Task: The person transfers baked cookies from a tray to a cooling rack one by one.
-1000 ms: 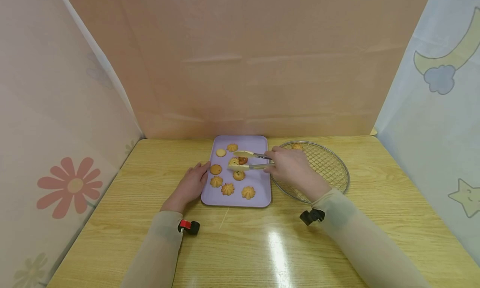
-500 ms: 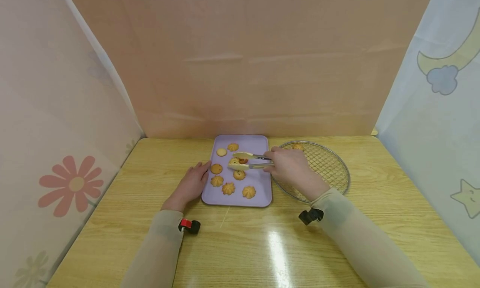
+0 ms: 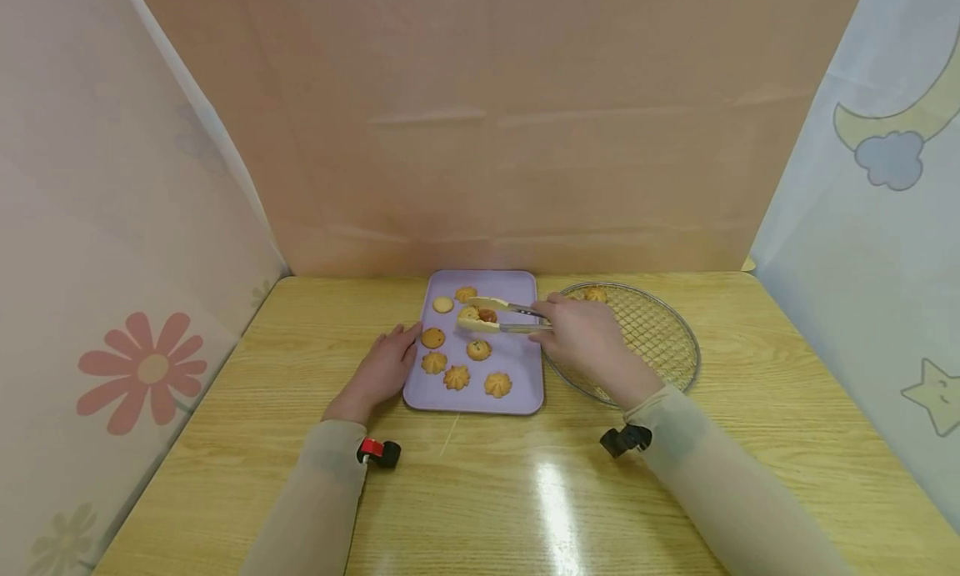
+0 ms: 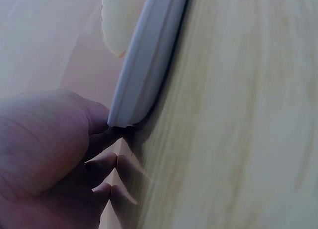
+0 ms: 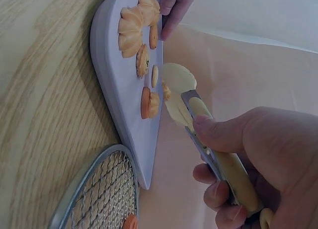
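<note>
My right hand [image 3: 588, 334] grips a pair of metal tongs [image 5: 198, 129] with pale yellow tips, reaching in over the lilac tray [image 3: 517, 397]. Between the tips shows a yellowish cookie [image 5: 166, 91], mostly hidden by them in the right wrist view. In the head view a brown-centred cookie [image 3: 487, 316] appears between the tong arms. Several others lie about the tray, among them a flower-shaped cookie [image 3: 497, 384] and a plain round one [image 3: 443, 304]. At the tray's left edge, my left hand [image 4: 54, 144] pinches the rim, thumb on top and fingers lower by the table.
A round wire rack [image 3: 660, 334] stands right of the tray, partly under my right forearm, with a cookie [image 3: 596, 294] at its far side. Behind the wooden table [image 3: 480, 493] hangs a brown sheet [image 3: 480, 142]; patterned sheets flank both sides.
The tongs have shifted slightly up and away from me in the head view, uncovering the cookie nearer me. My left hand and the tray have hardly moved.
</note>
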A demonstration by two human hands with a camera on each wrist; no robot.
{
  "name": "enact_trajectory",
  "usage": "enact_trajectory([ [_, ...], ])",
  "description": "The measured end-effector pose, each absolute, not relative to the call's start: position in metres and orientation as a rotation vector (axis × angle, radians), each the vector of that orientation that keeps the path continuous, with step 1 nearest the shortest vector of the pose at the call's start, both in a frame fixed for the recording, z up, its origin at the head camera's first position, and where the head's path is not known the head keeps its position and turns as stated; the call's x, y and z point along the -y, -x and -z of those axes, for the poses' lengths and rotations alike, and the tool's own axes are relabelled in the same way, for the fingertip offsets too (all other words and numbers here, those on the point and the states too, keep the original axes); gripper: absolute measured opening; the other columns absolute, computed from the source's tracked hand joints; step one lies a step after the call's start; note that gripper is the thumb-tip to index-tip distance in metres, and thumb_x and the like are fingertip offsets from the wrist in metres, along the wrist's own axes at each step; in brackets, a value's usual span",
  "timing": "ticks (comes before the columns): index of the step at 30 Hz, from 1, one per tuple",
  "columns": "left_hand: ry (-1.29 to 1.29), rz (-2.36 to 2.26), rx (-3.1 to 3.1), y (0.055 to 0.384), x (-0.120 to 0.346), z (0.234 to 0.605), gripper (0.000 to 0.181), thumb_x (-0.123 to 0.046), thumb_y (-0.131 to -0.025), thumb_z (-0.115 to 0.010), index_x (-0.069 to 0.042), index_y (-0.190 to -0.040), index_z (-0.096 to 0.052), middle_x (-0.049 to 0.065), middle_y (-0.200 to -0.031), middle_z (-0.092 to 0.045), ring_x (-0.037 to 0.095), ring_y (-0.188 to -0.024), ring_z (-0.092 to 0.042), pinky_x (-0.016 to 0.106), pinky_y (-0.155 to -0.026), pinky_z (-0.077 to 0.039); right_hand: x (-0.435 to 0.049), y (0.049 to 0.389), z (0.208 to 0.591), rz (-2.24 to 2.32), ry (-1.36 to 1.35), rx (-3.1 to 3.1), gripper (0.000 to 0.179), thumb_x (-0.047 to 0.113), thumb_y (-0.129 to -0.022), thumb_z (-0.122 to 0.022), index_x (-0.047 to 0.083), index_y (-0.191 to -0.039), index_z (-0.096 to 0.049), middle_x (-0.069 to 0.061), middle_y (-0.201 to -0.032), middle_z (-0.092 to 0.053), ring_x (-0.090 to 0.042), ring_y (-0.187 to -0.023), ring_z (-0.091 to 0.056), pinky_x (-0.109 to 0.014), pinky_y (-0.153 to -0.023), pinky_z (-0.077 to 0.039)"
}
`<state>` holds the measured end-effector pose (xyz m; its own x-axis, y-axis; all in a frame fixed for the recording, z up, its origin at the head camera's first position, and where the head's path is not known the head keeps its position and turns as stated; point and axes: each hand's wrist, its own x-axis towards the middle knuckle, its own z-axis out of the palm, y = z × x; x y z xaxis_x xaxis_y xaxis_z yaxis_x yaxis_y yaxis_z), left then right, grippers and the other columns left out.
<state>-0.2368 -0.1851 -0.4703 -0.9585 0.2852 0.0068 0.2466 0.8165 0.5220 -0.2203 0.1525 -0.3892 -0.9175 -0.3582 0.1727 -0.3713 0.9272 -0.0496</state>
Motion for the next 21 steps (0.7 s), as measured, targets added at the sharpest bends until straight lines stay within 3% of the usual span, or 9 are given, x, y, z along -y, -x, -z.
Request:
enact_trajectory([
  [6,-0.421,-0.816,-2.920,0.237,0.185,0.471,0.051,-0.013,-0.119,-0.046,-0.001,-0.168,-0.043,0.023,-0.167,-0.049,0.046,-0.163,-0.029,0.061,-0.136,-0.014,-0.159,0.215,0.389,-0.196,-0.532,2.878,0.051,0.041,-0.098,-0.086,0.016,-0.141,-0.076,-0.002,-0.121,-0.077,-0.022,-0.080,-0.073,-0.041,-0.057,-0.055],
  [12,-0.424,-0.820,-2.917,0.237,0.186,0.472,0.051,-0.012,-0.119,-0.046,0.000,-0.168,-0.043,0.024,-0.167,-0.049,0.046,-0.163,-0.029,0.061,-0.136,-0.014,-0.170,0.207,0.387,-0.233,-0.506,2.846,0.052,0.041,-0.098,-0.086,0.014,-0.141,-0.076,-0.004,-0.131,-0.077,-0.029,-0.095,-0.079,-0.046,-0.061,-0.059],
  [17,-0.428,-0.826,-2.920,0.236,0.186,0.471,0.051,-0.012,-0.119,-0.046,0.000,-0.168,-0.043,0.024,-0.167,-0.049,0.046,-0.163,-0.029,0.061,-0.135,-0.014,-0.183,0.203,0.388,-0.248,-0.466,2.840,0.050,0.045,-0.099,-0.084,0.018,-0.141,-0.076,-0.003,-0.131,-0.077,-0.028,-0.083,-0.077,-0.042,-0.052,-0.053],
  [21,-0.425,-0.832,-2.916,0.236,0.185,0.470,0.051,-0.013,-0.118,-0.046,0.000,-0.168,-0.043,0.024,-0.167,-0.049,0.045,-0.163,-0.029,0.060,-0.136,-0.014,-0.194,0.199,0.388,-0.256,-0.444,2.838,0.050,0.044,-0.099,-0.084,0.019,-0.141,-0.075,-0.003,-0.121,-0.076,-0.022,-0.071,-0.068,-0.039,-0.049,-0.049],
])
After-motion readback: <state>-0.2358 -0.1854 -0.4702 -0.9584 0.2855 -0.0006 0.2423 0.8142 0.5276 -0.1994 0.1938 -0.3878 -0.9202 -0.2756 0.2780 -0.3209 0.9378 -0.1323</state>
